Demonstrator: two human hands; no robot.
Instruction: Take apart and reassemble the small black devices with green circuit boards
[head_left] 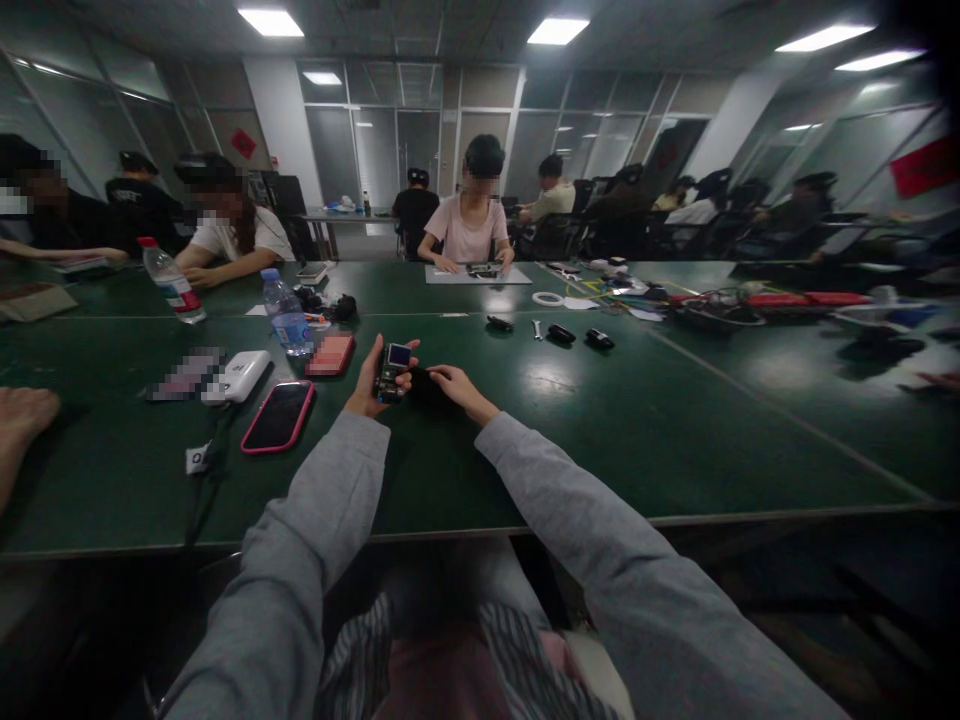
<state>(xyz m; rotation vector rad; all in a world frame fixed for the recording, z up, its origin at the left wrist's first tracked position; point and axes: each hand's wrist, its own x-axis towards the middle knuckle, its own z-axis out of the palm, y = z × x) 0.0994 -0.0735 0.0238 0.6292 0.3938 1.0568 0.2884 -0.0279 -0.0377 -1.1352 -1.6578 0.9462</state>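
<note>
Our left hand (369, 388) clamps a small screen module (394, 371). Just right, our right hand (456, 385) rests half-open on a black piece (422, 383) on the worktop (600, 430).

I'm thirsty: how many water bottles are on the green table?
2: a red-capped bottle far left, a blue-capped bottle nearer the left hand; others may be hidden.

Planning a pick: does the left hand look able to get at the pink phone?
Probably not: the pink phone lies near with nothing between, but the left hand holds a small device.
</note>
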